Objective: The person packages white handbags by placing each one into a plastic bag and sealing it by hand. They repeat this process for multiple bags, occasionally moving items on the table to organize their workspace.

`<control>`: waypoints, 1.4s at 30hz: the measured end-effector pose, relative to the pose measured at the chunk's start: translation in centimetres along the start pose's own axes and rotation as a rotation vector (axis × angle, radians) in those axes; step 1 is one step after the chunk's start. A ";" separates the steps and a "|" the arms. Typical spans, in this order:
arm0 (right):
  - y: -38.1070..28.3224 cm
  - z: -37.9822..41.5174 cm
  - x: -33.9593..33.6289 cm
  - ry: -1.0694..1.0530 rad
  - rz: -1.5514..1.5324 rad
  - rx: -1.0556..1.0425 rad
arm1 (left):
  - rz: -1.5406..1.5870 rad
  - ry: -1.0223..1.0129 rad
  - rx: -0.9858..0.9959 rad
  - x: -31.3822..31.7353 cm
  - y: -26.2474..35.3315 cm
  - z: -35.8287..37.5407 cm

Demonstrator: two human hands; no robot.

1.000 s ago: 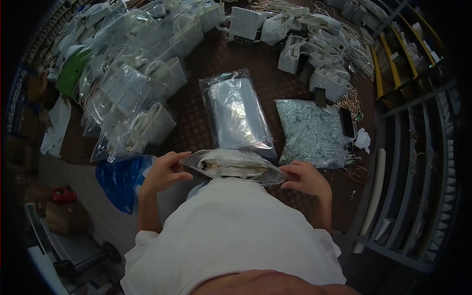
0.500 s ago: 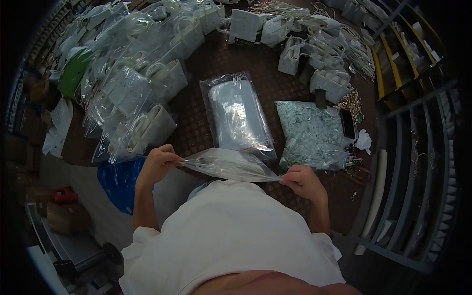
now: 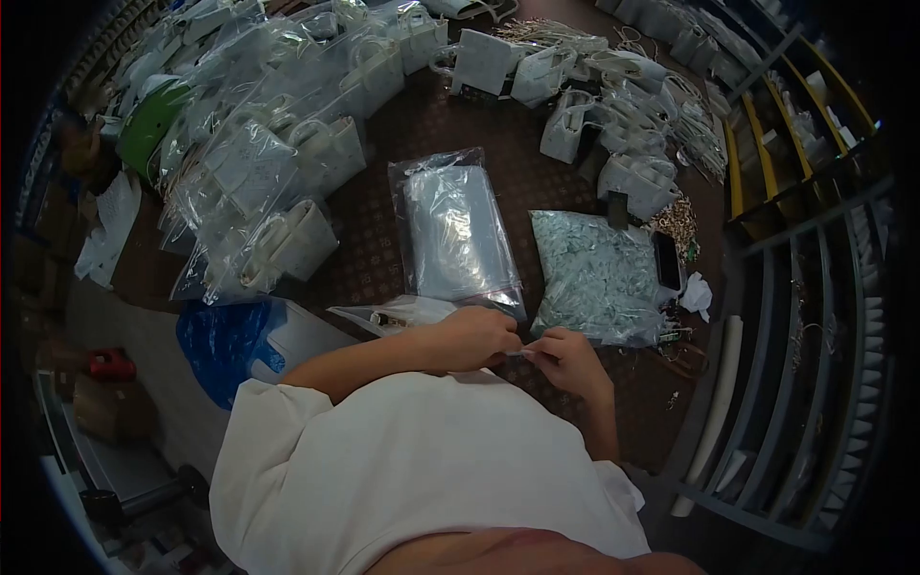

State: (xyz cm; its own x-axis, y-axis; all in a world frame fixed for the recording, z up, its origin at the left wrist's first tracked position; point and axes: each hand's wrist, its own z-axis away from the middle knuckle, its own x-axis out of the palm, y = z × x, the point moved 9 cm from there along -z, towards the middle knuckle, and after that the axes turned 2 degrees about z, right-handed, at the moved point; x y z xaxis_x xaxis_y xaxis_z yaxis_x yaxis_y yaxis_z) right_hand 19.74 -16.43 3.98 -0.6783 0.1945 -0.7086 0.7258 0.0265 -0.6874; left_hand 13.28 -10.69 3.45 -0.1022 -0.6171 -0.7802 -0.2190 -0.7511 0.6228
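Observation:
A clear plastic bag (image 3: 374, 315) with something white in it lies at the table's near edge, partly hidden behind my left forearm. My left hand (image 3: 482, 337) has crossed to the bag's right end, its fingers closed on the edge. Close beside it, my right hand (image 3: 569, 362) pinches the same right corner between thumb and fingers. Just beyond lies a shiny stack of flat clear plastic bags (image 3: 458, 225). To its right rests a large clear bag full of pale green packets (image 3: 599, 280).
Several white handbags (image 3: 331, 158) in clear plastic crowd the left side. More white handbags (image 3: 637, 182) stand at the back right, near a dark phone (image 3: 666, 259). Metal shelving (image 3: 800, 316) borders the right. A blue plastic bag (image 3: 222, 345) hangs by the table's left.
My left hand has moved right, from the bag's left end to beside my right hand. The bag, stretched between both hands before, now lies slack at its left end.

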 end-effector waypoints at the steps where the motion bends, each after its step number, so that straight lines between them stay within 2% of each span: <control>1: 0.1 0.2 -0.2 0.027 -0.024 0.024 | -0.003 0.007 0.001 0.2 -0.2 -0.3; 5: 1.3 1.3 -0.8 0.117 -0.068 0.097 | -0.049 0.098 0.006 -0.6 -0.4 -0.5; 9: 0.8 1.1 -0.6 0.146 -0.003 0.038 | -0.013 0.166 0.040 -1.1 0.6 -1.2; 15: 0.4 0.8 0.0 0.131 -0.030 -0.032 | -0.016 0.143 0.011 0.3 0.0 -2.1; 20: 1.0 1.1 0.0 0.104 -0.144 0.057 | -0.048 0.152 0.004 0.3 0.0 -2.6; 24: 0.8 1.1 0.0 0.098 -0.102 0.042 | -0.054 0.211 0.012 0.2 0.1 -2.5; 29: 0.9 1.3 0.0 0.158 0.069 0.028 | -0.038 0.185 -0.050 0.6 -0.3 -3.0; 37: 0.7 1.4 -0.4 0.254 -0.001 -0.004 | 0.100 0.250 0.012 0.1 -0.5 -2.2; 42: 1.0 1.6 -1.2 0.334 0.015 -0.032 | -0.012 0.297 0.044 -1.3 -1.4 0.6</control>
State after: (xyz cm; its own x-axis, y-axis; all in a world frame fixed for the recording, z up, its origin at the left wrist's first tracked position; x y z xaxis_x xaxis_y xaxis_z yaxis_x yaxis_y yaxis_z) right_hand 21.07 -18.21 3.90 -0.5960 0.5056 -0.6238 0.7425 0.0511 -0.6679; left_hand 13.13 -8.69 3.54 0.1872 -0.6550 -0.7320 -0.2609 -0.7516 0.6058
